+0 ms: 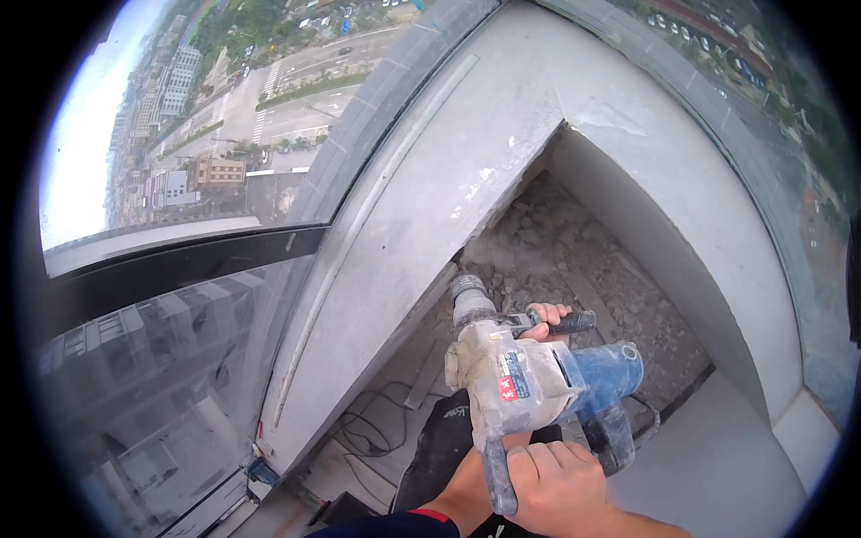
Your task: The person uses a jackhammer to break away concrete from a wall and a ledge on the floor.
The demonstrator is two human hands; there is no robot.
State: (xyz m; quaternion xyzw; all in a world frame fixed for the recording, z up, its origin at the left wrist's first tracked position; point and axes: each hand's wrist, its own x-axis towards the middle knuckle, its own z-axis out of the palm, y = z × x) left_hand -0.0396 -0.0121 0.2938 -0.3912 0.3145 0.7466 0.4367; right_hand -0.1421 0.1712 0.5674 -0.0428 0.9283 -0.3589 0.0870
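Observation:
A dusty demolition hammer (520,368) with a grey body and blue motor housing spans the lower middle, its nose (471,300) toward the inner face of the low white wall. Its bit is hidden. My left hand (547,318) is closed on the black side handle (574,323), the forearm passing beneath the tool. My right hand (552,484) is closed round the grey rear handle (498,475), nearest me. Broken rubble (538,224) and pale dust lie in the recess beyond the hammer.
White sills (421,161) meet in a corner, bordered by glass windows (179,359) high above a street. A cable (377,430) coils on the floor at lower left, near my dark-clad leg (430,448). A small blue tool (260,471) sits by the left window frame.

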